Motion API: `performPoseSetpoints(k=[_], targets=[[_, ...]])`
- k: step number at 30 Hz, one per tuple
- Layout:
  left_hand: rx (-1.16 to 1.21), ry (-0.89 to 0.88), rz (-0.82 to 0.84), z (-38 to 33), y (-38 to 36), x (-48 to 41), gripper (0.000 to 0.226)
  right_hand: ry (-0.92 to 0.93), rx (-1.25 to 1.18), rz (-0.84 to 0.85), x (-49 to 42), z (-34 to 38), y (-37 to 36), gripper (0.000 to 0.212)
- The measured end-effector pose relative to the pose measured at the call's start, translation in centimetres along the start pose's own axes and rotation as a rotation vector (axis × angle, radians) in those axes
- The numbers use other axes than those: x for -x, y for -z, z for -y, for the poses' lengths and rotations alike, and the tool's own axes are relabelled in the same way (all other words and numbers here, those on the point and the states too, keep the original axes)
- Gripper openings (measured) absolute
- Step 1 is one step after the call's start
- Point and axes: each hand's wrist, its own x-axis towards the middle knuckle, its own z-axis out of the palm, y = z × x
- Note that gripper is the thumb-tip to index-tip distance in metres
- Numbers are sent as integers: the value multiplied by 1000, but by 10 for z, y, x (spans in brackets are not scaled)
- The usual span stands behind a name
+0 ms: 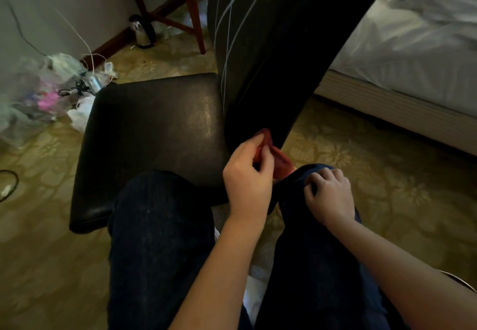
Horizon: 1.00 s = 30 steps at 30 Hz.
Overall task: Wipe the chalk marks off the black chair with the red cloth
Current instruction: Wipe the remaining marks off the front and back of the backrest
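At the low end of the black chair's (154, 133) backrest (271, 71), the left hand (247, 177) pinches the bunched red cloth (280, 160), the right hand (330, 195) rests loosely curled on a knee (holding nothing), and white chalk marks (227, 33) higher up that backrest show unwiped, so most wiping looks left.

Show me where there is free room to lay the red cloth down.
The chair seat is bare, from the backrest to its left edge. The carpet between backrest and bed is also free. Left of the seat, plastic bags and cables crowd the floor.
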Motion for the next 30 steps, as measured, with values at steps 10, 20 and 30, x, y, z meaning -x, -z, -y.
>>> performPoseSetpoints(k=[10,20,30], targets=[[-31,160,130,1,7,-2,26,1,2,-18,0,1,2,14],[16,-296,36,-50,16,-36,25,-5,-47,-8,6,-3,1,12],[102,-156,-169,-66,48,-59,26,-17,-47,-28,2,-11,-2,11]])
